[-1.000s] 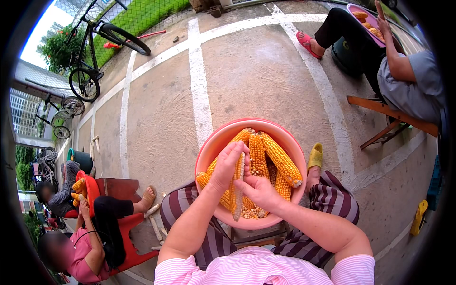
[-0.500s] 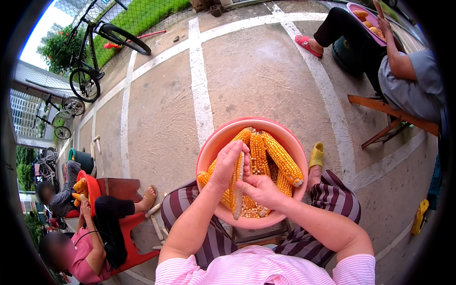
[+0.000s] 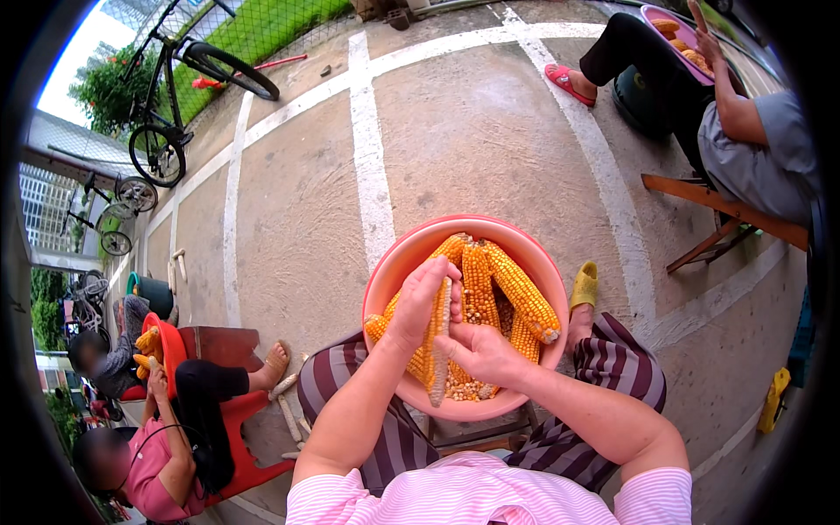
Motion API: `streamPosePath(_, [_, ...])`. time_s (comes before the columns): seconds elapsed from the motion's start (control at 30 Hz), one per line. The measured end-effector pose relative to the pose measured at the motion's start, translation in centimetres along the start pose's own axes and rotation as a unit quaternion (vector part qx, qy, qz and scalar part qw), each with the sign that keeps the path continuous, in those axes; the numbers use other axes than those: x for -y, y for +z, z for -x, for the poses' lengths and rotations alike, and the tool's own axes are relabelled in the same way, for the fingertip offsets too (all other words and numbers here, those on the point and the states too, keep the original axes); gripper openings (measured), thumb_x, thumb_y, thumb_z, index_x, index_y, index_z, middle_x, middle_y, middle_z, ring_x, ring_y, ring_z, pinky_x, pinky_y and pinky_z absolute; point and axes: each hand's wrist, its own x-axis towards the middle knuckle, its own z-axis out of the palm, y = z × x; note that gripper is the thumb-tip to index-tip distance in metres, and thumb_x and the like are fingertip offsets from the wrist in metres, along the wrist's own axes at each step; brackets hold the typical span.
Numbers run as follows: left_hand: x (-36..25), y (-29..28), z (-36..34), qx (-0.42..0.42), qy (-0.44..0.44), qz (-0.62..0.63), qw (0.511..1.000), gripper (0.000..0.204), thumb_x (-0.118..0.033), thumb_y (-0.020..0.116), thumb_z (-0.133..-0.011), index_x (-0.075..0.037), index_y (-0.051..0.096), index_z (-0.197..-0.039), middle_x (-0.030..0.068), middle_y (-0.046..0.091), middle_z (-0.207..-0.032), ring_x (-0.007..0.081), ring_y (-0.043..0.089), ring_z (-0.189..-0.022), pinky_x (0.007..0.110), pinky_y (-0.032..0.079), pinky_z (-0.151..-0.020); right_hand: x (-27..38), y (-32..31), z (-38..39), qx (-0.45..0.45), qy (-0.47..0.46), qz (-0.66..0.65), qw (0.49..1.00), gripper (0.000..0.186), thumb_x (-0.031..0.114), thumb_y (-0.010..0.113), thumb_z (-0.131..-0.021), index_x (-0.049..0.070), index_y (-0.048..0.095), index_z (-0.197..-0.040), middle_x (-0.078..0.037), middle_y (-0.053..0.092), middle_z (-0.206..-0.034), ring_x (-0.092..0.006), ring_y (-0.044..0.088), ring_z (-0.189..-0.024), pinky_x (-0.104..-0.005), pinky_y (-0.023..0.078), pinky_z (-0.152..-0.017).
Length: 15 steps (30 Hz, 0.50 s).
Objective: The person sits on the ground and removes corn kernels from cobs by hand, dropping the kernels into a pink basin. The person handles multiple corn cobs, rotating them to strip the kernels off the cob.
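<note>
A partly shelled corn cob [image 3: 437, 359] is held upright between my hands, over a pink basin [image 3: 377, 278]. Bare pale cob shows along one side, with yellow kernels on the other. My left hand [image 3: 415, 308] is wrapped round its upper part from the left. Lower down, my right hand [image 3: 483, 352] grips the cob from the right, its thumb pressed against it. Inside the basin, several full yellow corn ears [image 3: 522, 293] lean toward the far rim. Loose kernels [image 3: 470, 388] lie at the near side of the basin's bottom.
Stripped cobs [image 3: 287, 409] lie on the concrete left of my legs. Farther left, a person in pink sits by a red basin [image 3: 172, 346] of corn. At upper right, another person sits with a pink basin [image 3: 652, 15]. A bicycle [image 3: 166, 96] stands at the far left.
</note>
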Motion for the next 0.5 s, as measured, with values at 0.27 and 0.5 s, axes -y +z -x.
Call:
streamPosePath(0.27, [0.2, 0.2, -0.1, -0.01, 0.004, 0.007, 1.0, 0.032, -0.038, 0.051, -0.106, -0.009, 0.059, -0.095, 0.0005, 0.058, -0.069, 0.0086, 0.056, -0.055, 0.024, 0.052, -0.049, 0.4, 0.1, 0.1, -0.057, -0.01, 0.098, 0.994, 0.033, 0.028, 0.057, -0.103, -0.003, 0.067, -0.101, -0.012, 0.07, -0.081, -0.0211, 0.068, -0.075, -0.0368, 0.053, -0.07])
streamPosePath(0.5, [0.5, -0.2, -0.2, -0.009, 0.007, 0.0, 1.0, 0.035, -0.042, 0.05, -0.105, -0.01, 0.058, -0.095, 0.0013, 0.057, -0.07, 0.0096, 0.055, -0.056, 0.026, 0.052, -0.05, -1.4, 0.6, -0.1, -0.071, -0.014, 0.001, 0.997, 0.04, 0.032, 0.049, -0.106, -0.003, 0.067, -0.096, -0.014, 0.068, -0.076, -0.0247, 0.068, -0.072, -0.0376, 0.053, -0.07])
